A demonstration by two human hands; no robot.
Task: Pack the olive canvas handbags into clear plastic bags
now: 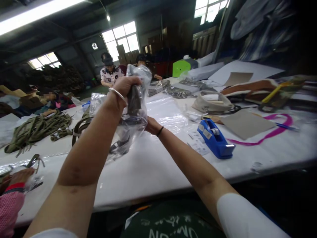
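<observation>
A clear plastic bag [143, 96] with a dark olive strap-like item [134, 102] inside is held up over the table. My left hand [125, 85], with a silver bangle at the wrist, is closed around its upper part. Lower down, my right hand [150, 125], a black band on its wrist, grips the bag's side; its fingers are mostly hidden behind the plastic. The bottom of the bag hangs in folds near more dark straps [120, 145] in clear plastic. Flat clear bags [165, 114] lie on the white table [158, 175] just beyond my right hand.
To the right stand a blue tape dispenser [215, 138], grey card [247, 124], a pink ribbon [260, 140] and a beige band [210, 103]. Olive straps [39, 129] are heaped at left. A co-worker's hand [21, 175] is at the left edge; other people sit across the table.
</observation>
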